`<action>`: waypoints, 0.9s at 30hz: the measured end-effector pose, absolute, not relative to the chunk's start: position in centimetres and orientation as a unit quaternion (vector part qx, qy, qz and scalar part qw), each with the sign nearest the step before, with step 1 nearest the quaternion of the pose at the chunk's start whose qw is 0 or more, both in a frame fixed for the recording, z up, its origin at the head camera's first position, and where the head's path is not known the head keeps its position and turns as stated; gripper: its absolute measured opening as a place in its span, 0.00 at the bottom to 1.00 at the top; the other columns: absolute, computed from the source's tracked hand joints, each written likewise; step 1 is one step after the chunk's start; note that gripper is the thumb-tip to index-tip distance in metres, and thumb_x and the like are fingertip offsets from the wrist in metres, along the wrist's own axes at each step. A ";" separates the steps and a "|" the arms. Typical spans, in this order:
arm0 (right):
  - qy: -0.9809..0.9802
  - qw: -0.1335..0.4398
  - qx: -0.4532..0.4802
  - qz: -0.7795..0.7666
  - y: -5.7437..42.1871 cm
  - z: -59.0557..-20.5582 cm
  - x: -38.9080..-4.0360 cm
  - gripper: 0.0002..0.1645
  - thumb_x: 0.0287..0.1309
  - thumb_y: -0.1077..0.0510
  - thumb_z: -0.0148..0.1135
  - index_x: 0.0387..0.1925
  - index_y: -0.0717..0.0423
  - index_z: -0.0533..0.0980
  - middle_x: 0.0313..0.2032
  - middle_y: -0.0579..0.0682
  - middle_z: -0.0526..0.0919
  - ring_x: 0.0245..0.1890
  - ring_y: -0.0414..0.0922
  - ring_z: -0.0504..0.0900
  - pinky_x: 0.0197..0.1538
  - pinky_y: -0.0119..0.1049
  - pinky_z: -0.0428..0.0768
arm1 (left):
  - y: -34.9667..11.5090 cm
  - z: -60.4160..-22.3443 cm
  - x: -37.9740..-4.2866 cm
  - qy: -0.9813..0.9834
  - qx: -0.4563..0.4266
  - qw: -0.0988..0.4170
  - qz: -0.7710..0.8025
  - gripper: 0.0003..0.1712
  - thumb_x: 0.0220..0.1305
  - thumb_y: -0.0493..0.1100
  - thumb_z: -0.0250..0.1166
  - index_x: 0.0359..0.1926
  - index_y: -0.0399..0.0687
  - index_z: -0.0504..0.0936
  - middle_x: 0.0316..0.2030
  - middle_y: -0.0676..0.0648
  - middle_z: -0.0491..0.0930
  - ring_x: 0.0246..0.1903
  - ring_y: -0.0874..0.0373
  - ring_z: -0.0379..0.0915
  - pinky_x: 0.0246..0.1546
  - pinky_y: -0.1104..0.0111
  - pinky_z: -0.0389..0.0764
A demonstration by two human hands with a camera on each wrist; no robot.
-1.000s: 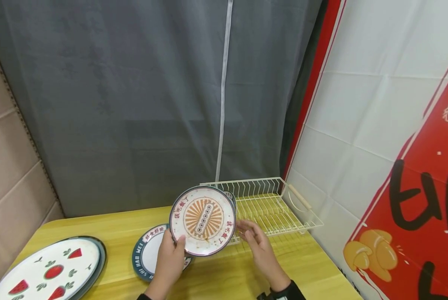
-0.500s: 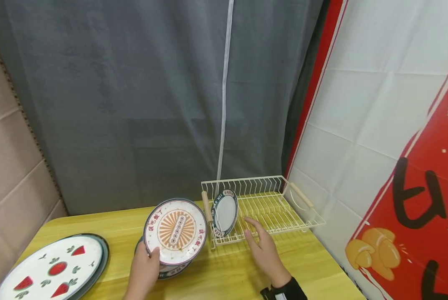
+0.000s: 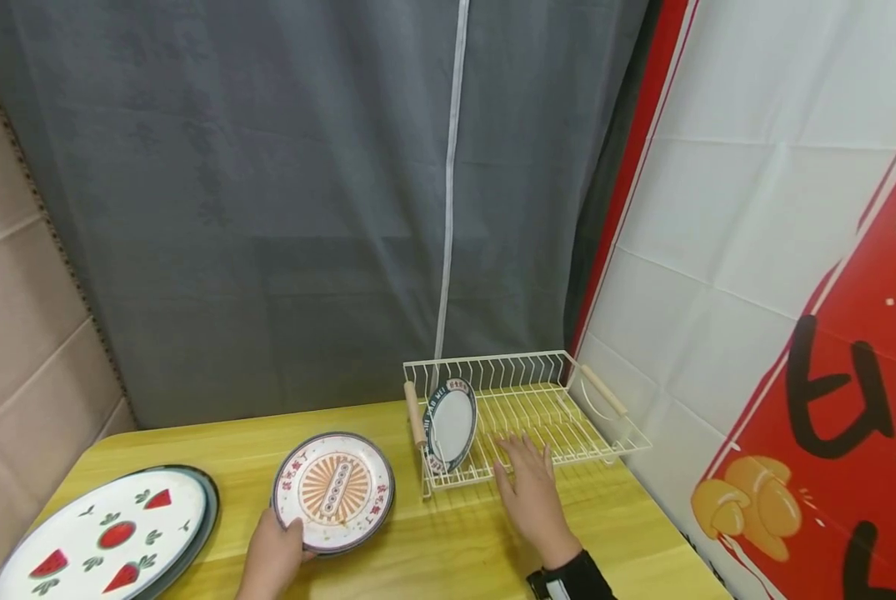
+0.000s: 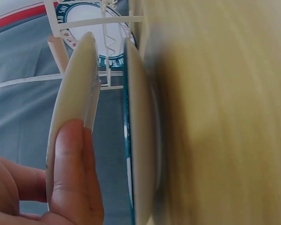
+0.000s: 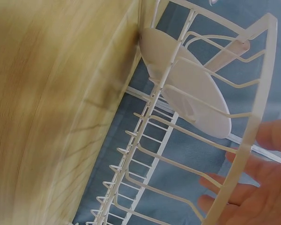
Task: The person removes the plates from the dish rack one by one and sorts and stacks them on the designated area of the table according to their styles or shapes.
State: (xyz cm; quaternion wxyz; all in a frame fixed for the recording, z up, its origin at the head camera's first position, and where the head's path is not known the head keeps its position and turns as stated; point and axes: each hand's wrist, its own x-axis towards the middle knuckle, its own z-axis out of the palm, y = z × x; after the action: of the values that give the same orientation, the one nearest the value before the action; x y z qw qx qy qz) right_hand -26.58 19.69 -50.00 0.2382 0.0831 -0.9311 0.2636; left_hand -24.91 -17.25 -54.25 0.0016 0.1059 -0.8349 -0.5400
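My left hand [image 3: 271,554] grips a round white plate [image 3: 335,492] with an orange sunburst by its lower left edge. In the left wrist view, a teal-rimmed plate [image 4: 141,140] lies on the table just beneath it, with a gap between them; from the head it is hidden. My right hand [image 3: 533,504], fingers spread, is at the front of the cream wire dish rack [image 3: 493,359]. The right wrist view has its fingertips behind the rack's rail; whether they touch it, I cannot tell. A small blue-rimmed plate [image 3: 451,425] stands upright in the rack's left end.
On the table's left lies a large oval platter [image 3: 87,529] with watermelon pictures, atop a dark-rimmed grey one [image 3: 206,517]. Wooden handles [image 3: 603,392] sit at the rack's ends. A grey curtain [image 3: 267,250] hangs behind, and a white-and-red printed wall covering [image 3: 718,292] bounds the right.
The sunburst plate has moved left and down in my left hand, away from the rack, hiding the plate below. My right hand has come off the plate's edge and spread its fingers by the rack.
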 end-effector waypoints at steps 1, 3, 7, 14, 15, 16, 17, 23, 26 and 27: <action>-0.932 0.236 0.083 0.262 19.7 -50.0 -26.6 0.23 0.82 0.58 0.63 0.71 0.63 0.80 0.76 0.72 0.79 0.82 0.76 0.68 0.86 0.82 0.46 | -17.3 -54.4 -25.0 -0.834 0.106 0.001 -0.542 0.34 0.79 0.31 0.48 0.74 0.05 0.54 0.61 0.09 0.72 0.47 0.33 0.88 0.53 0.45 0.93; -0.934 0.231 0.081 0.259 19.7 -50.1 -26.6 0.23 0.83 0.58 0.62 0.71 0.64 0.81 0.75 0.72 0.79 0.82 0.77 0.68 0.86 0.82 0.46 | -17.4 -54.9 -25.1 -0.828 0.103 0.000 -0.552 0.34 0.79 0.30 0.48 0.74 0.05 0.54 0.59 0.09 0.74 0.42 0.39 0.90 0.46 0.51 0.95; -0.943 0.211 0.076 0.246 19.5 -50.0 -26.8 0.21 0.86 0.57 0.59 0.68 0.63 0.83 0.75 0.73 0.79 0.83 0.77 0.67 0.86 0.83 0.44 | -17.9 -55.9 -25.6 -0.818 0.106 -0.011 -0.565 0.33 0.78 0.30 0.47 0.73 0.04 0.54 0.57 0.10 0.75 0.38 0.44 0.90 0.42 0.55 0.95; -0.954 0.181 0.064 0.231 19.5 -49.8 -26.6 0.21 0.87 0.56 0.55 0.66 0.63 0.84 0.75 0.73 0.79 0.82 0.78 0.67 0.86 0.82 0.46 | -18.2 -58.2 -26.7 -0.821 0.105 0.022 -0.561 0.35 0.74 0.31 0.48 0.71 0.00 0.55 0.52 0.13 0.80 0.32 0.49 0.88 0.36 0.59 0.95; -0.954 0.181 0.065 0.228 19.5 -49.7 -26.6 0.21 0.87 0.56 0.55 0.65 0.63 0.84 0.75 0.72 0.80 0.81 0.78 0.68 0.86 0.82 0.48 | -18.3 -58.5 -26.9 -0.822 0.104 0.025 -0.559 0.35 0.74 0.31 0.48 0.70 0.00 0.55 0.51 0.13 0.80 0.31 0.49 0.88 0.35 0.59 0.95; -0.955 0.179 0.065 0.226 19.5 -49.7 -26.6 0.21 0.87 0.56 0.55 0.65 0.63 0.84 0.74 0.72 0.80 0.81 0.78 0.68 0.86 0.82 0.49 | -18.3 -58.6 -27.0 -0.823 0.105 0.024 -0.557 0.35 0.74 0.31 0.48 0.71 0.00 0.56 0.51 0.13 0.80 0.32 0.49 0.88 0.35 0.59 0.94; -0.956 0.179 0.065 0.223 19.5 -49.6 -26.6 0.21 0.87 0.56 0.54 0.65 0.63 0.85 0.74 0.72 0.80 0.81 0.78 0.69 0.85 0.82 0.50 | -18.3 -59.1 -27.3 -0.824 0.104 0.025 -0.557 0.35 0.75 0.31 0.47 0.70 0.01 0.56 0.51 0.13 0.81 0.31 0.49 0.89 0.34 0.59 0.94; -0.960 0.170 0.059 0.214 19.5 -49.4 -26.5 0.21 0.88 0.55 0.53 0.66 0.61 0.84 0.75 0.71 0.79 0.81 0.76 0.69 0.86 0.81 0.50 | -19.8 -63.6 -30.1 -0.819 0.095 0.020 -0.566 0.31 0.75 0.33 0.49 0.68 0.05 0.65 0.48 0.16 0.83 0.27 0.51 0.89 0.29 0.63 0.93; -0.961 0.168 0.059 0.212 19.4 -49.3 -26.5 0.21 0.88 0.55 0.53 0.67 0.61 0.84 0.75 0.71 0.79 0.81 0.75 0.69 0.86 0.81 0.50 | -20.9 -65.1 -31.3 -0.829 0.092 0.000 -0.551 0.33 0.73 0.34 0.51 0.67 0.05 0.64 0.46 0.19 0.85 0.27 0.53 0.90 0.29 0.65 0.90; -0.961 0.168 0.059 0.212 19.4 -49.3 -26.5 0.22 0.88 0.55 0.53 0.67 0.61 0.84 0.76 0.71 0.79 0.81 0.75 0.69 0.86 0.81 0.50 | -21.1 -65.2 -31.4 -0.838 0.089 -0.003 -0.538 0.33 0.73 0.34 0.51 0.66 0.03 0.64 0.44 0.19 0.85 0.27 0.51 0.90 0.30 0.63 0.90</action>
State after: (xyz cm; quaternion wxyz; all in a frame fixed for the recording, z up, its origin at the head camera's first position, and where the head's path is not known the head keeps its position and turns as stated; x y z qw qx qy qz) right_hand -26.46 19.40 -49.34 0.1677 0.0595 -0.9609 0.2121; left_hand -31.42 -21.10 -65.17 -0.0032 0.0893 -0.8380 -0.5383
